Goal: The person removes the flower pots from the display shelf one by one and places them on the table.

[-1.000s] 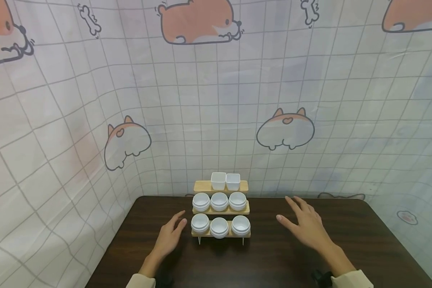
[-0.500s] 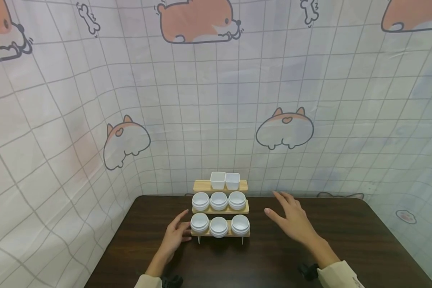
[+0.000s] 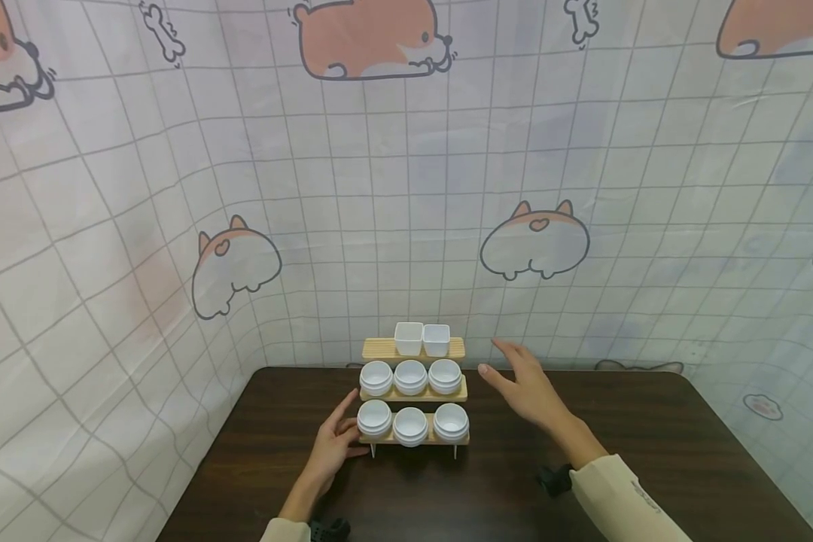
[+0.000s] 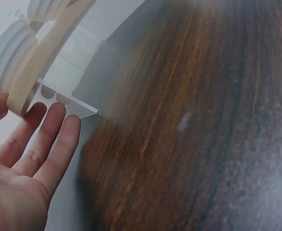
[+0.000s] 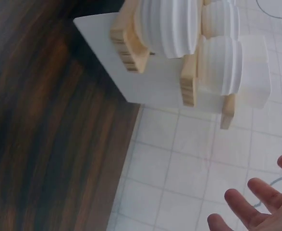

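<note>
A three-tier stand with pale wooden shelves and clear or whitish side panels stands near the table's back. White round ribbed bowls sit on its two lower shelves, and two square white cups on the top one. My left hand is at the stand's left end. In the left wrist view, its thumb and a finger pinch the end of a wooden shelf, the other fingers beside the side panel. To the right of the stand, apart from it, my right hand hovers with fingers spread.
A dark brown wooden table bears the stand. Behind it and on both sides hangs a white gridded cloth with cartoon dogs. Dark bands sit at both wrists, by the pale sleeves.
My left hand has moved right and up to the stand and taken hold of its shelf end. My right hand has moved left, closer to the stand. The stand stays in place.
</note>
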The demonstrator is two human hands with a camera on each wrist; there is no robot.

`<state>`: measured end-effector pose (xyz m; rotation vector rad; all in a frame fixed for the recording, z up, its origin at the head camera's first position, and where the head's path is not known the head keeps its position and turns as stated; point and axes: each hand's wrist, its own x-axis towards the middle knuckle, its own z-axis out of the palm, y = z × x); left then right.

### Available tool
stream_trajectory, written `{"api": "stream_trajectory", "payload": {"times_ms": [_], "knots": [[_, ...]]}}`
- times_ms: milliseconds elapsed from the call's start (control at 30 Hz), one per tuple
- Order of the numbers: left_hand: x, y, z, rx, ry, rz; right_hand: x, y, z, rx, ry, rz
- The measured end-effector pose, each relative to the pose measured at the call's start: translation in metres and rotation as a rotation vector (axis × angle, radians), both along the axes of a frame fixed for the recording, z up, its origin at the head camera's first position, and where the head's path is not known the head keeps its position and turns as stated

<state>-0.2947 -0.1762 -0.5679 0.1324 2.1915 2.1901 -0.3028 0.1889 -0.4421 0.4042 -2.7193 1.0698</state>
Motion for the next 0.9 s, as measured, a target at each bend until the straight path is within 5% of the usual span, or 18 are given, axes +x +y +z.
{"api": "stream_trajectory", "payload": {"times_ms": [433,900], "knots": [[-0.002,-0.003,-0.001,0.024,0.022,-0.052,-0.035,-0.027,0.004,-0.208,-0.142,0.014],[-0.001,-0.002,0.001,0.041,0.015,-0.047,-0.052,-0.055,0.01,-0.333,-0.174,-0.031]]}}
